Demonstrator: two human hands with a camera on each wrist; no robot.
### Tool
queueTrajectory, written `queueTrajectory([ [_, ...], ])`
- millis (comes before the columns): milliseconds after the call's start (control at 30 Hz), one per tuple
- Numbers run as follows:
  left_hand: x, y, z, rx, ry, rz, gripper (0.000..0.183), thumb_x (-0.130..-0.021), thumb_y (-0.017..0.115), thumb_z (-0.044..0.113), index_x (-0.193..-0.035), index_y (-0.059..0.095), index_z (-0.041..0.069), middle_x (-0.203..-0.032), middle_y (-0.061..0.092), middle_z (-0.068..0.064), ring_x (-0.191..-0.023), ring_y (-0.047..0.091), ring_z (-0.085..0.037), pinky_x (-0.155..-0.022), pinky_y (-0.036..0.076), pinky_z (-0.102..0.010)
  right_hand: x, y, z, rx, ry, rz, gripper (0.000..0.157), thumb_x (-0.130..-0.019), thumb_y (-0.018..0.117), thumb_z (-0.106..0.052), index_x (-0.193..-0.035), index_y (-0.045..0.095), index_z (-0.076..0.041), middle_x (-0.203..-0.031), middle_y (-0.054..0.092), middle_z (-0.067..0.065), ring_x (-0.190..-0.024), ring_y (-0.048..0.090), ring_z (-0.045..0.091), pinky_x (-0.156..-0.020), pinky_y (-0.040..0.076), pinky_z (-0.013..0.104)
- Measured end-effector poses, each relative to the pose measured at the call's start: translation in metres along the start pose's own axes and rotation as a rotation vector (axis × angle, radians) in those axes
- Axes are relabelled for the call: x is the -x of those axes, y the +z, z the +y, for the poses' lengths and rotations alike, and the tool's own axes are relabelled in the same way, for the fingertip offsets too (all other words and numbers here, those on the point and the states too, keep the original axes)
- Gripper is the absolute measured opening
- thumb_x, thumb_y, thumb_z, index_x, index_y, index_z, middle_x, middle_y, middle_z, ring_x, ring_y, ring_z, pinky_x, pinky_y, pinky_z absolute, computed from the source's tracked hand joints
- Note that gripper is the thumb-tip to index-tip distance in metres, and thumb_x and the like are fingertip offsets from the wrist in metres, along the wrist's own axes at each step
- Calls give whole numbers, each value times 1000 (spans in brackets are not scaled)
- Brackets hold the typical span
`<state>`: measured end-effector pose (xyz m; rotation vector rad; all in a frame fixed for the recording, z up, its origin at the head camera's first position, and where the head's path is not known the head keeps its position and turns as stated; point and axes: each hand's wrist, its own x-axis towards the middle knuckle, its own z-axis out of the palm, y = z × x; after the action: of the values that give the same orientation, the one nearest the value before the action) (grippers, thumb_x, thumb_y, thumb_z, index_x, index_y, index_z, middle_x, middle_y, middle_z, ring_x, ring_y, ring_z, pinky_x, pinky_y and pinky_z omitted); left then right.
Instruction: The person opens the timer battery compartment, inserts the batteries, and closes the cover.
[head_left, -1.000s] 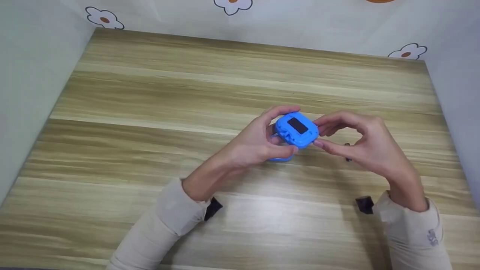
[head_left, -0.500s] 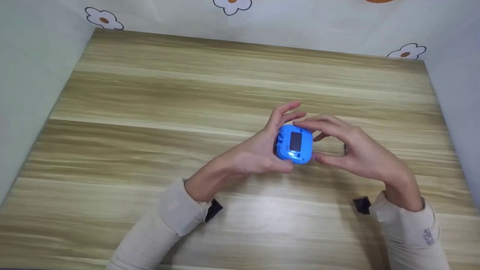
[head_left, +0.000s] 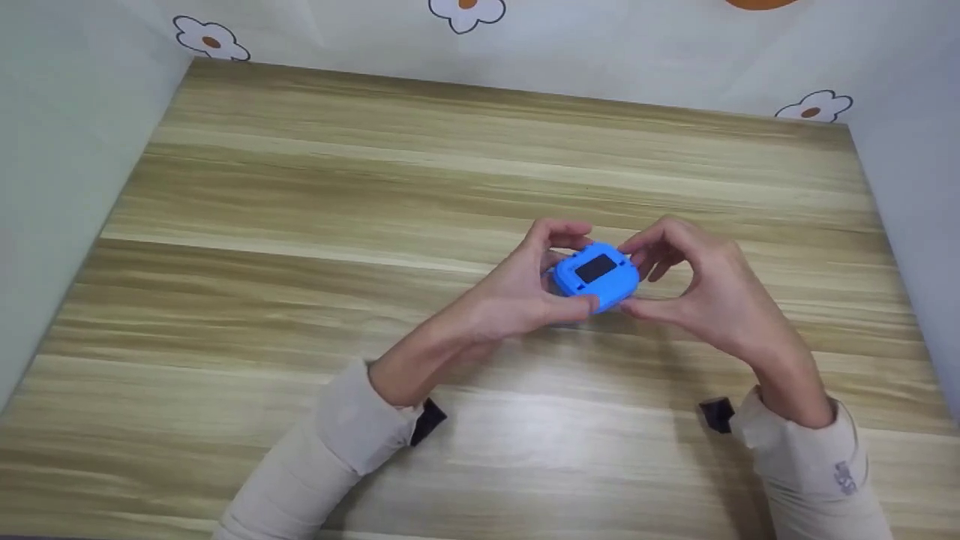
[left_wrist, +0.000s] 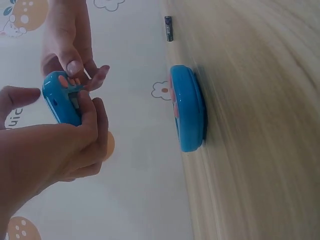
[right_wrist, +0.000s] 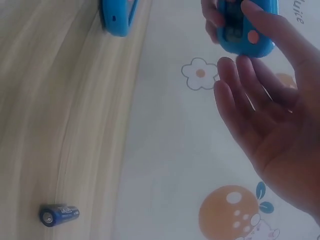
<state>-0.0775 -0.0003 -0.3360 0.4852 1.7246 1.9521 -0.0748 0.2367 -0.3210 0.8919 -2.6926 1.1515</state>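
Turned askew since half a second ago, the blue device (head_left: 616, 286), held above the table (head_left: 315, 195), wants steadying in the left hand's (head_left: 514, 296) curled grip while the right hand (head_left: 720, 292) lightly pinches its edge (dark recess facing up).

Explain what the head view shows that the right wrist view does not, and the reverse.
Only the head view shows beige fabric sleeves and black boxes beside them.
Only the right wrist view shows a blue cylindrical battery on the wood-grain table.
Both show this table, a held rounded blue plastic device, the left hand and right hand.
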Motion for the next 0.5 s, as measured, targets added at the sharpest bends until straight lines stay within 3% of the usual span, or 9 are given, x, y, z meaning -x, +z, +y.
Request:
queueTrajectory([
  [100, 1, 1, 1, -108, 45, 13, 73, -77, 83, 7, -137, 40, 10, -132, 43, -1, -117, 50, -18, -96, 45, -29, -1, 3, -1, -3, 4, -22, 57, -66, 92, -15, -110, 55, -9, -103, 63, -7, -82, 63, 8, -73, 53, 23],
  [200, 2, 1, 1, -214, 81, 30, 70, -74, 84, 7, -135, 48, 11, -127, 42, 0, -115, 50, -17, -97, 44, -27, -1, 0, -10, -48, 8, -80, 67, -67, 91, -13, -121, 52, -7, -108, 60, -3, -88, 61, 9, -76, 53, 24],
  [367, 0, -3, 0, -241, 134, 11, 74, -72, 80, 1, -138, 46, 10, -125, 41, -2, -115, 49, -16, -99, 43, -26, -3, -9, -27, -95, 8, -148, 71, -72, 87, -4, -134, 53, -3, -114, 62, 2, -92, 61, 15, -81, 52, 26],
  [500, 0, -4, 0, -308, 160, 6, 77, -75, 82, 3, -139, 41, 9, -131, 45, -2, -116, 49, -15, -98, 44, -25, 0, -7, -9, -57, -1, -116, 67, -69, 89, -8, -129, 60, -8, -112, 65, -2, -88, 63, 14, -79, 53, 24],
])
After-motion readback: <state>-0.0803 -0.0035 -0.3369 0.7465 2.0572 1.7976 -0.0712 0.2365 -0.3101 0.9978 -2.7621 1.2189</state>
